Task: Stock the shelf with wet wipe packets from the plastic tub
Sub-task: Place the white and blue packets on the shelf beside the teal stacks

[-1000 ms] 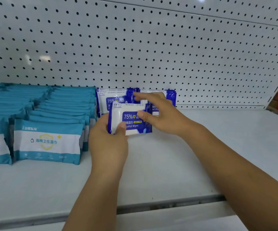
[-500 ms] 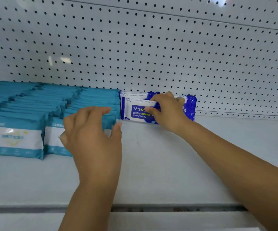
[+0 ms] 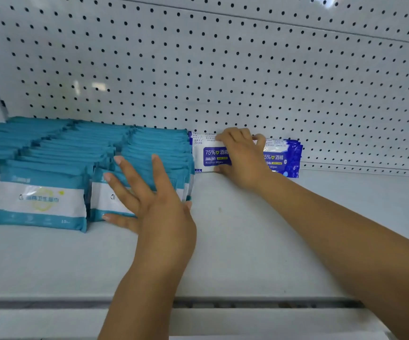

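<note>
Blue-and-white alcohol wipe packets (image 3: 210,155) stand upright at the back of the white shelf (image 3: 247,246), against the pegboard. My right hand (image 3: 244,159) grips the front packet there, fingers curled over its top edge and thumb at its lower edge. Another blue packet (image 3: 283,160) stands just to the right, partly behind my hand. My left hand (image 3: 154,204) is spread with straight fingers and holds nothing; it hovers at or touches the front right row of teal packets (image 3: 115,197). The plastic tub is out of view.
Several rows of teal-and-white wipe packets (image 3: 39,200) fill the left half of the shelf, standing front to back. A white pegboard wall (image 3: 223,69) closes the back. Bare shelf lies to the right of the blue packets and in front of them. The shelf's front lip (image 3: 51,303) runs below.
My left hand let go of the blue packet and moved left to the teal rows, fingers spreading. My right hand pushed that packet back against the pegboard. The view shifted left.
</note>
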The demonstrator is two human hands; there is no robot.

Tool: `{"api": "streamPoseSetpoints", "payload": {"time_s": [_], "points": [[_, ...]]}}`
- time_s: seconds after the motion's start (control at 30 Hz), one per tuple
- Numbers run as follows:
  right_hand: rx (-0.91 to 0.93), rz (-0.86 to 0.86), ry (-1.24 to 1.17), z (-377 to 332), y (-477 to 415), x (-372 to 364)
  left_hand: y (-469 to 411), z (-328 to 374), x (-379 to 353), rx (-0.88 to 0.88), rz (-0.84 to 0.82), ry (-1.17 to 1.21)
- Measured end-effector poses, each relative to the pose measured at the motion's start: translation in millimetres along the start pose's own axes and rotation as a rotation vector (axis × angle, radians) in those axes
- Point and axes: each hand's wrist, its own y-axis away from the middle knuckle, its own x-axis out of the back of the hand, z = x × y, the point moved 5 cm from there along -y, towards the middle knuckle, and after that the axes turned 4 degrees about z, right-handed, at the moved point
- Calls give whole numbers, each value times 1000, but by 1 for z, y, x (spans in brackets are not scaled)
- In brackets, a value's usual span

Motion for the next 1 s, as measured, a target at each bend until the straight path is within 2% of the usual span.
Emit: {"api": "streamPoseSetpoints", "payload": {"time_s": [0.17, 0.3, 0.53, 0.73, 1.0], "points": [[-22, 14, -40, -1, 3, -5, -1, -1, 0, -10, -7, 1], [-11, 35, -44, 3, 11, 15, 2, -2, 2, -88, 11, 46], [-57, 46, -288, 7, 69, 74, 23, 5, 18, -237, 129, 258], [-185, -141, -244, 36, 146, 120, 75, 41, 9, -418, 15, 401], [-354, -266, -88, 92, 251, 185, 144, 98, -15, -667, -237, 289]]}}
